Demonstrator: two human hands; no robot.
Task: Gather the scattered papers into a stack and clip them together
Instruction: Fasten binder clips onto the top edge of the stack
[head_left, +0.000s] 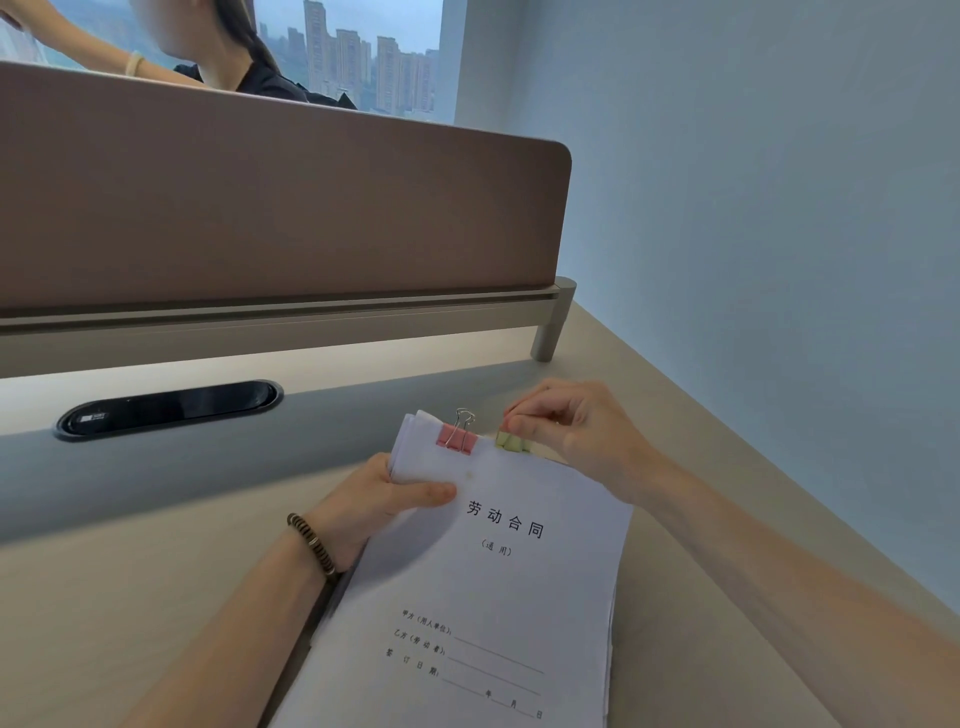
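Step in hand: clipping — gathering looks done. The paper stack (483, 587) is squared up and lies on the desk (130, 623) near its right edge, top end toward the partition (260, 208), bottom end running out of view at the near edge.

Pink binder clip (457, 438) already sits on the stack's top edge, left of middle, one wire handle standing up. Green binder clip (511, 441) is on the same edge just to the right of it, well apart from the top right corner.

Right hand (571, 431) — fingers curled, pinching the green clip from above; handles hidden under the fingertips, so can't tell if the jaws are fully seated on the paper or still spread.

Left hand (374, 504) grips the stack's left edge near the top corner, thumb pressed on the cover sheet, fingers underneath.

Next move, my read: push the green clip down until the sheets reach the back of its jaws, then let it bite. Left hand's grip matters until it does — sheets fan slightly at the top left corner.

Containers: none in view. Closest thing is the dark cable slot (169, 408) by the desk's far edge; contents not readable.
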